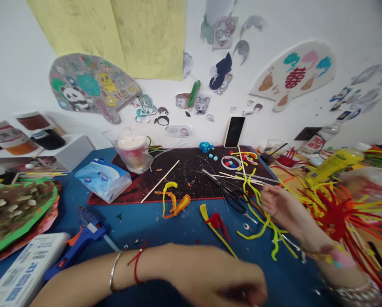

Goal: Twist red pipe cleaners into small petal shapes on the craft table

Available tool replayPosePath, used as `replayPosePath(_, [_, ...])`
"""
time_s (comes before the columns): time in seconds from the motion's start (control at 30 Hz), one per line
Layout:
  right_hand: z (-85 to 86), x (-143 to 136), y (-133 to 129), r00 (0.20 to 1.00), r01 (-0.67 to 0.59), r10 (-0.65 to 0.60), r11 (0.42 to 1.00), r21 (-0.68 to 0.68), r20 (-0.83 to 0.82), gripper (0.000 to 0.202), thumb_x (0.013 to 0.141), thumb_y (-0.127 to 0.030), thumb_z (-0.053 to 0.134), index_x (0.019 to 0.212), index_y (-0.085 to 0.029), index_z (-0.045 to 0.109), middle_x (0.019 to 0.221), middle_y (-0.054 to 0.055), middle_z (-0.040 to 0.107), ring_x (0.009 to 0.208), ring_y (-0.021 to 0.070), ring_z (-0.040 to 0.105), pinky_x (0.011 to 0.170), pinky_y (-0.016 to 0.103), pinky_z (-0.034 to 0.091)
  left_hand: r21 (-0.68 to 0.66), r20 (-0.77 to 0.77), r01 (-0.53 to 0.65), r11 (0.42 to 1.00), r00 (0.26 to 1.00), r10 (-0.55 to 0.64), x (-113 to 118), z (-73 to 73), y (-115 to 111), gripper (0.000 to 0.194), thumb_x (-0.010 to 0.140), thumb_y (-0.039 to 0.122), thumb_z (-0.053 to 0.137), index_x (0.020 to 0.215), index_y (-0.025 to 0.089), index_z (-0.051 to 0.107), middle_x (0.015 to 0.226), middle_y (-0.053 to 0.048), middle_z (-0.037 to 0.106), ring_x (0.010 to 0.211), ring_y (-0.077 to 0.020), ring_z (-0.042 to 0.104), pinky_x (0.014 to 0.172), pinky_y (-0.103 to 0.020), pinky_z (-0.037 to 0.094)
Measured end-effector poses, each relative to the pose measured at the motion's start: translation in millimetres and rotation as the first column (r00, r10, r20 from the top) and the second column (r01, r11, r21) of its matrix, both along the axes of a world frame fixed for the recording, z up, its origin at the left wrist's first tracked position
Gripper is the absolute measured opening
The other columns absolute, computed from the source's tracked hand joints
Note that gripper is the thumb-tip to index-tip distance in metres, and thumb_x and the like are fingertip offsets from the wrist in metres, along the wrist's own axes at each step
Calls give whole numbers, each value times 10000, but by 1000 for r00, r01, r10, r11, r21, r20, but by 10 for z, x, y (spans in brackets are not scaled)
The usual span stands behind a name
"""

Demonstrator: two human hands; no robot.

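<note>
My left hand (223, 275) reaches in low across the front of the table, back of the hand up. Its fingers curl under at the bottom edge, and whatever they hold is hidden. Over on the right, my right hand (282, 209) has its fingers bent together above yellow pipe cleaners (258, 232); I cannot make out anything between them. Black-handled scissors (232, 196) lie just left of it, with a googly eye (247, 227) nearby. A yellow pipe cleaner piece (215, 230) and a red one (221, 224) rest between the hands. Farther left is an orange-and-yellow bent pipe cleaner shape (176, 204).
At left are a blue glue gun (82, 243), a white box (34, 268) and a tissue pack (103, 179). A plastic-wrapped cup (131, 149) and a phone (234, 132) stand at the back. Red and yellow pipe cleaners (334, 213) and a yellow bottle (334, 164) crowd the right.
</note>
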State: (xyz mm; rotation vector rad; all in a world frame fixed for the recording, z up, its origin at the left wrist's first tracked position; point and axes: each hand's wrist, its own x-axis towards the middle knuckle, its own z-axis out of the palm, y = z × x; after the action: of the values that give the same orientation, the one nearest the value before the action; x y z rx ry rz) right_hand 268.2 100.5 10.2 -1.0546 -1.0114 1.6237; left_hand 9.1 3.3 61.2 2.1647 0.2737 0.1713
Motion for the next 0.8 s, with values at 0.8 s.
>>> replayPosePath(0.8, [-244,-677,-194,695,-482,128,813,326,708,182,790,-300,531,925,-203,605,855,29,623,679,141,541,623,274,426,-87,191,-789,608,586,787,-18,-696,566,119,771,224,485,683,176,419,640,36,461,583,-94,430,548,-214,343])
